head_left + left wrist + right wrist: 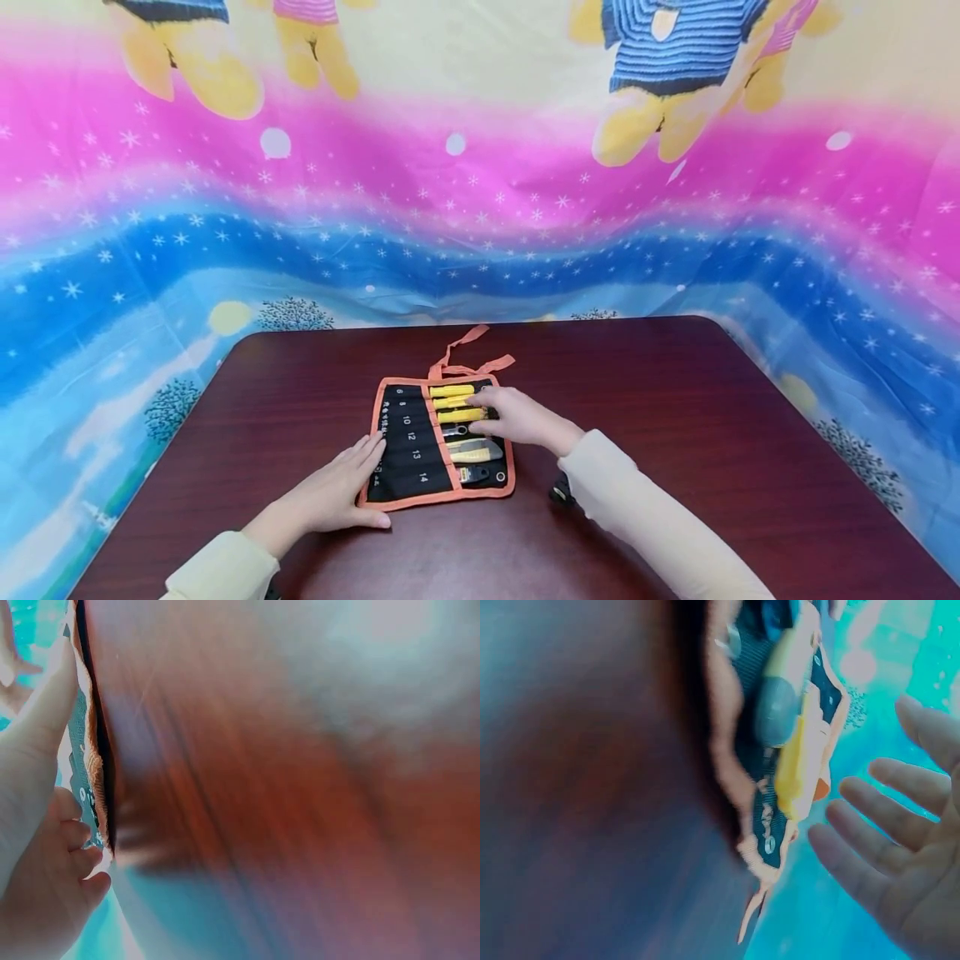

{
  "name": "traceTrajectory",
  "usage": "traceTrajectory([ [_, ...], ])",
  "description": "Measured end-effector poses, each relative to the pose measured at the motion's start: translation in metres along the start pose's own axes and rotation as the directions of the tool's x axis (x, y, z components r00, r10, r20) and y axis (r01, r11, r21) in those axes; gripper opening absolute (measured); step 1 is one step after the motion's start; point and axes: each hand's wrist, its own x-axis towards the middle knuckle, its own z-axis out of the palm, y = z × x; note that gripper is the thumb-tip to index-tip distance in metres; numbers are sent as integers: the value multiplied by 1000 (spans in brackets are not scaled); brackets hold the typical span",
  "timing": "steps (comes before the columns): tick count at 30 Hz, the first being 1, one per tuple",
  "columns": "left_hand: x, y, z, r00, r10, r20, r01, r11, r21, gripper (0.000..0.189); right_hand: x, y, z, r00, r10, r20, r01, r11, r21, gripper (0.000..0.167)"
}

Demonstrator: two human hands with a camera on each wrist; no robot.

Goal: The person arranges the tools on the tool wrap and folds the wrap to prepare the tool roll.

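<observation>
A black tool roll (397, 467) with orange edging and white size numbers lies unfolded on the table. My left hand (337, 487) rests on its left edge, fingers extended, thumb on the near side. In the right-hand pockets sit several yellow tools (453, 391), a ring-ended metal tool (459, 431), a grey-and-yellow utility knife (474, 452) and a black item (474, 475) with a label. Over the far right part hovers my right hand (517, 415), overlapping the ends of the yellow tools. In the right wrist view its fingers (859, 855) are spread, holding nothing, beside a yellow tool (799, 765).
Orange tie straps (450, 360) trail from the roll's far edge onto the dark red wooden table (637, 375). A printed cloth (480, 208) with snowflakes and bears hangs behind and around the table. A small black object (560, 490) shows beneath the right sleeve.
</observation>
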Motion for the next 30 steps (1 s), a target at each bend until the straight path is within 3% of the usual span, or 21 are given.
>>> traceTrajectory([
  [4,-4,-1,2,1000,27,2,-27,1000,8,105,-22,3,5,993,62,103,-59,998,-24,64],
  [9,-6,-3,4,999,36,-10,-36,999,39,100,-40,3,13,969,148,199,-138,988,-65,85],
  [17,-5,-3,6,996,78,-52,-72,991,112,90,-47,-1,23,972,145,186,-95,963,-251,92],
  [22,-6,-2,2,987,137,-88,-117,973,201,83,-48,-3,24,987,89,134,-38,937,-347,77],
  [27,-7,-2,-2,973,198,-121,-155,943,296,67,-52,-2,20,998,-27,61,48,927,-372,33],
  [30,-7,-3,-2,966,232,-116,-185,930,319,50,-55,-2,19,995,-96,35,102,927,-360,17],
])
